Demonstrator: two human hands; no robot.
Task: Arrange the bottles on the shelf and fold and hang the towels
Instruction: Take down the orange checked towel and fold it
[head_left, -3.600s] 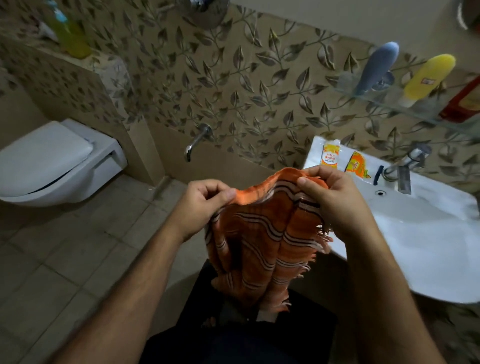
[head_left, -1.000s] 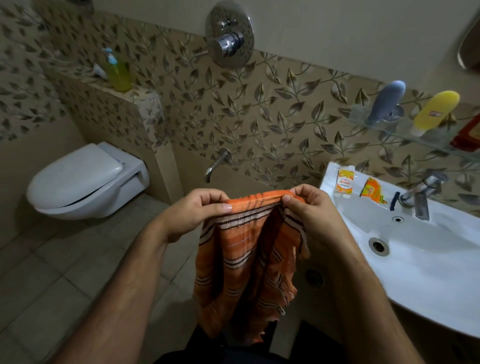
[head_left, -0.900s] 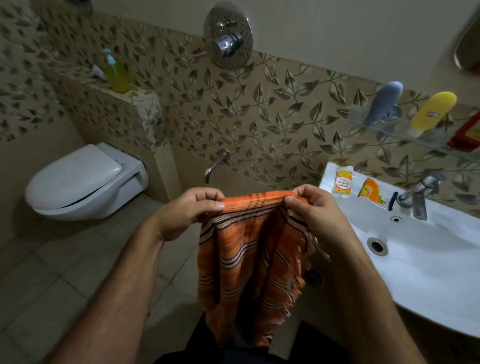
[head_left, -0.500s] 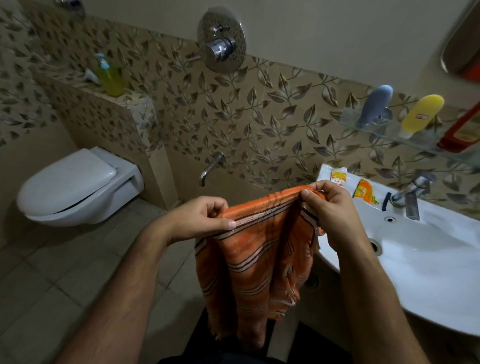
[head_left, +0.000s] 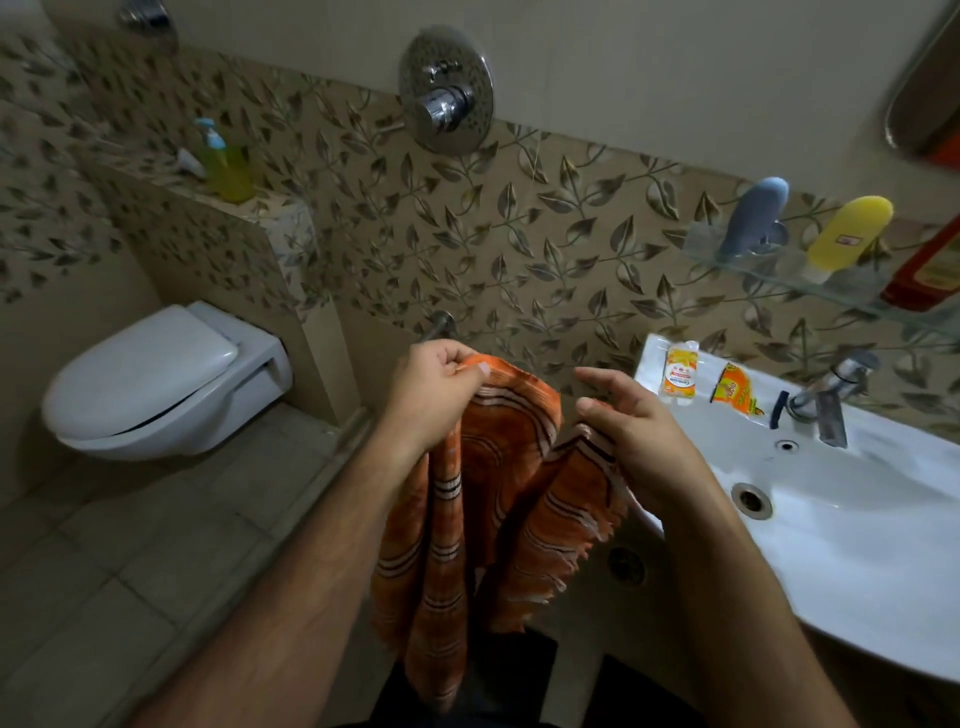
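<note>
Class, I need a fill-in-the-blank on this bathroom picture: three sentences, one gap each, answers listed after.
1. The left hand pinches the top edge of a striped towel whose main colour is ____.
2. The yellow bottle stands on a glass ____.
3. The lid of the toilet is ____.

Missing words: orange; shelf; closed
</note>
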